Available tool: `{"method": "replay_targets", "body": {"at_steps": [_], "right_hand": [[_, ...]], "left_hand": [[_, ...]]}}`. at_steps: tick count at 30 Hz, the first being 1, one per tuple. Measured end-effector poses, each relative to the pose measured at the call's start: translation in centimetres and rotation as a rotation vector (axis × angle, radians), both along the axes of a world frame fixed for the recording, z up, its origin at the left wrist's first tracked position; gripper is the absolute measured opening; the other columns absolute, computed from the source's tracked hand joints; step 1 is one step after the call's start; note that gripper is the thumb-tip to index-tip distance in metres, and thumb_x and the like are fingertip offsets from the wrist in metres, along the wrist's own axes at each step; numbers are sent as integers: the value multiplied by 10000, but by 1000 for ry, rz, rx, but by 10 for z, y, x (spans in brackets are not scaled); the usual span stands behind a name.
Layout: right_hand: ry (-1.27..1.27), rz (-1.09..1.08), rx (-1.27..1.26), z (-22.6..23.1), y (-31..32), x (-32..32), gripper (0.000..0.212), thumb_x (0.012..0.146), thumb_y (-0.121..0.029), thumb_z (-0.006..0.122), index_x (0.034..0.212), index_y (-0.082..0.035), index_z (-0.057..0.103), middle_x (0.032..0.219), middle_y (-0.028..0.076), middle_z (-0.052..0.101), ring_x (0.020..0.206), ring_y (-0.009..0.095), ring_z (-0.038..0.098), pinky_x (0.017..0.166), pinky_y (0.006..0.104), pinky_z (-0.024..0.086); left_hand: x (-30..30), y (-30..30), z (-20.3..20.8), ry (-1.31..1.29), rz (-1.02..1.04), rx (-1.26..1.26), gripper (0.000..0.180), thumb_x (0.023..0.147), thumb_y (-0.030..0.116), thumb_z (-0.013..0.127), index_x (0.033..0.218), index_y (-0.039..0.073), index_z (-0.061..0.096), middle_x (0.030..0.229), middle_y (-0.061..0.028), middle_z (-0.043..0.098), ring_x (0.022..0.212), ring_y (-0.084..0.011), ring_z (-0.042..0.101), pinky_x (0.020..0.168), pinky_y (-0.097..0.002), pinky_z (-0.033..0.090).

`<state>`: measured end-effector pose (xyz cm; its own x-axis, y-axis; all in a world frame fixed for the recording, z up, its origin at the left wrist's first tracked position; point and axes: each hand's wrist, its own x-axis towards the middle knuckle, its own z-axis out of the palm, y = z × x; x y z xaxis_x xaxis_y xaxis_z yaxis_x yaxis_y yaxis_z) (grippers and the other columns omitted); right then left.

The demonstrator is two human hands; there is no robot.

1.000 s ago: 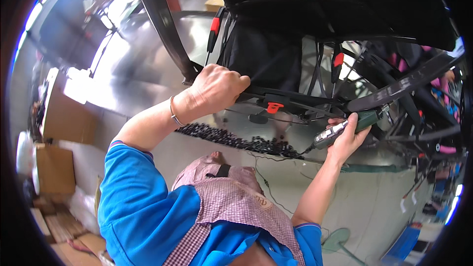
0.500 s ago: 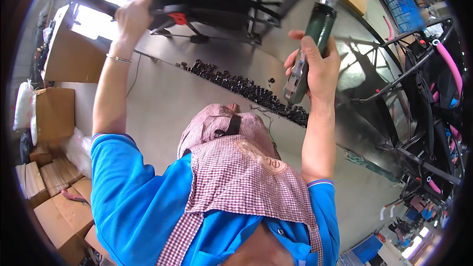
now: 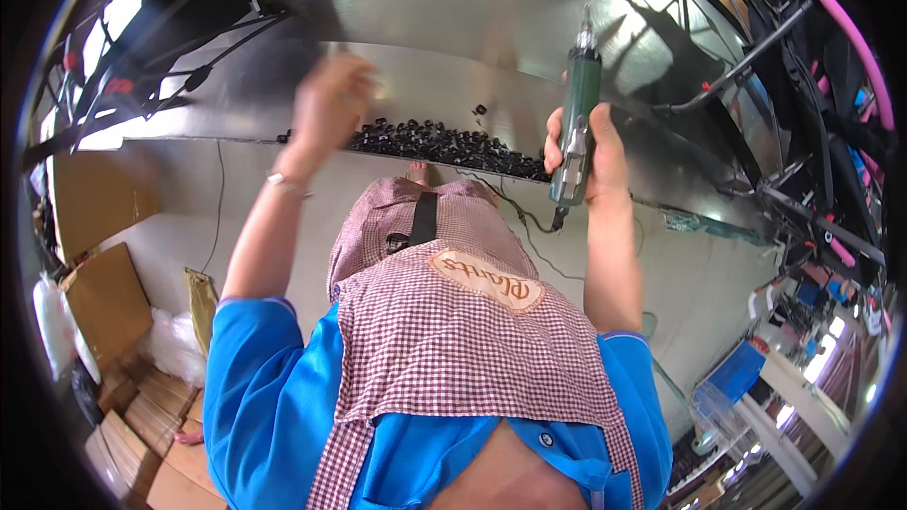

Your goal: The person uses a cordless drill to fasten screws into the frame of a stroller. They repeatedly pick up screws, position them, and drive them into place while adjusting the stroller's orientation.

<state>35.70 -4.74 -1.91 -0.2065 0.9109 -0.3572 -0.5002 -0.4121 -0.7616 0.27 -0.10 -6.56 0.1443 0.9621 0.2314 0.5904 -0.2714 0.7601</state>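
My right hand (image 3: pixel 607 156) is wrapped round a green electric screwdriver (image 3: pixel 584 85), held upright with its bit pointing away from me. A cord runs from its near end. To the left, my left hand (image 3: pixel 331 104) hangs above the metal worktable (image 3: pixel 435 61), smeared by motion, so its fingers cannot be made out. Close to it lies a heap of small black parts (image 3: pixel 444 144) along the table's near edge. One black part (image 3: pixel 480 110) sits apart from the heap. A black tubular frame with dark fabric (image 3: pixel 203 66) stands at the left, away from both hands.
More black frames (image 3: pixel 756 76), some with pink foam tubes (image 3: pixel 855 52), crowd the right side. Cardboard boxes (image 3: pixel 104 198) and clear plastic bags (image 3: pixel 175 340) are at the left. A blue crate (image 3: pixel 732 378) stands at the lower right. Cords hang below the table edge.
My left hand has come off the black frame and moved right and nearer. That frame now stands at the far left. My right hand still grips the screwdriver, now more upright.
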Motion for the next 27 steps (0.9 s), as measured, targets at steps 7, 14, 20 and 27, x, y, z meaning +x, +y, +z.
{"method": "replay_targets", "body": {"at_steps": [7, 14, 20, 27], "right_hand": [[-99, -115, -104, -26, -67, 17, 581, 867, -477, 687, 1211, -92, 421, 781, 134, 588, 521, 258, 619, 440, 351, 511], [-209, -102, -151, -25, -96, 16, 667, 879, -330, 702, 1350, -54, 320, 774, 117, 593, 513, 218, 609, 456, 330, 515], [-409, 33, -119, -32, -103, 3, 763, 813, -304, 781, 1387, -21, 364, 875, 69, 556, 646, 155, 594, 569, 296, 520], [-725, 162, 87, -31, -104, -19, 991, 683, -420, 880, 1417, 11, 373, 1236, 118, 589, 1129, 212, 575, 970, 346, 455]], "left_hand": [[128, 11, -105, 118, -453, -112, 125, 771, 86, 656, 895, 68, 654, 917, -96, 588, 940, -322, 586, 828, -418, 502], [136, 27, -130, 336, -646, -124, 53, 777, 103, 623, 800, 61, 645, 875, -113, 596, 930, -327, 597, 799, -436, 504], [127, 31, -122, 356, -624, -178, 93, 824, 94, 609, 849, 19, 658, 893, -133, 634, 855, -304, 643, 749, -419, 527], [134, 32, -62, -692, -290, -1091, 125, 959, 132, 607, 926, 12, 619, 804, -36, 605, 664, -124, 586, 561, -267, 483]]}}
